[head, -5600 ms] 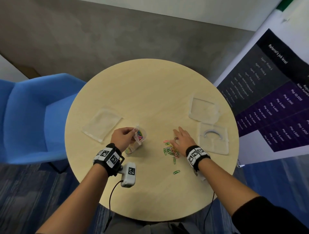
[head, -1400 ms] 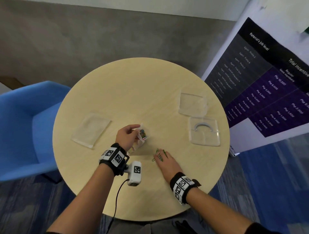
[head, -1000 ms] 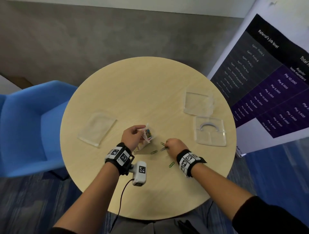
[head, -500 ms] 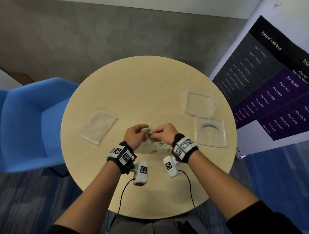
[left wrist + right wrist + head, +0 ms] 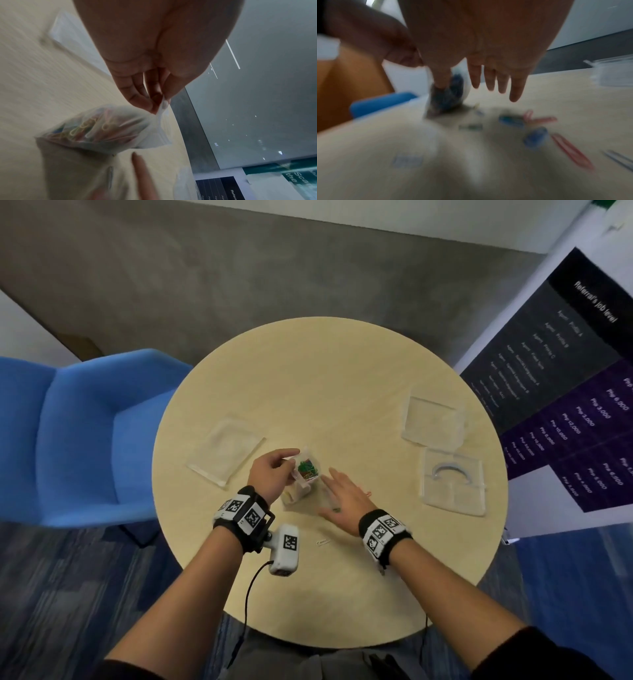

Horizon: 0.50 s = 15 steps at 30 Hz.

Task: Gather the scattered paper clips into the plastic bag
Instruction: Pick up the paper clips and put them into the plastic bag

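Plastic bag [image 5: 306, 474]: my left hand [image 5: 270, 474] pinches its rim.
Right hand [image 5: 346, 497]: fingers spread, empty, beside bag.
Clips [image 5: 539, 119]: I'd sweep them bagward, mouth held wide.

The right wrist view is smeared by motion: the clips [image 5: 539, 120] on the desk [image 5: 573, 94] show only as red and blue streaks, and their number cannot be told. The right hand [image 5: 346, 498] covers most of them in the head view. In the left wrist view the bag [image 5: 102, 128] is cloudy, so the clips inside blur together. The poster [image 5: 565, 392] runs off the right edge, its small print unreadable.
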### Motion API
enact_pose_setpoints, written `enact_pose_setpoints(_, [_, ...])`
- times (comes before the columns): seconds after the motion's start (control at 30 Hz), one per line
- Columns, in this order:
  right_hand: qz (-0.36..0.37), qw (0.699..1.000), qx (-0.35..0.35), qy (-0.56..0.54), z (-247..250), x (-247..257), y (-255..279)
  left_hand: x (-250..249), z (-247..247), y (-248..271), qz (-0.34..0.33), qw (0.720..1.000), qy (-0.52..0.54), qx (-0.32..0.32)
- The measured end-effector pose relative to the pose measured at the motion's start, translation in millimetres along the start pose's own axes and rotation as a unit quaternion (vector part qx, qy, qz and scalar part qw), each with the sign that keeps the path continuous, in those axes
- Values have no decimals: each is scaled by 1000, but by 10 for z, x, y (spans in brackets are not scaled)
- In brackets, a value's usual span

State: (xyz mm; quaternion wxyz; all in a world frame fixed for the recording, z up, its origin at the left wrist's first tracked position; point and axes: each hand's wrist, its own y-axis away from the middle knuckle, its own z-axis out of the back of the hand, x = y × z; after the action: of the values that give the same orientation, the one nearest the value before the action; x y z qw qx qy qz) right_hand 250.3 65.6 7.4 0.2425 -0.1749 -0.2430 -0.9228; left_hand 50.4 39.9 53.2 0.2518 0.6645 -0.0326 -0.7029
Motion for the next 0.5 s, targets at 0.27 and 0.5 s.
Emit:
enact_pose_setpoints(0.27, [188, 978, -35, 89, -605, -211, 365, 32, 22, -5, 15, 1000, 22, -10])
enact_pose_setpoints(0.5, [58, 990, -89, 98, -139, -301, 178, 11, -1, 21, 18, 999, 32, -20])
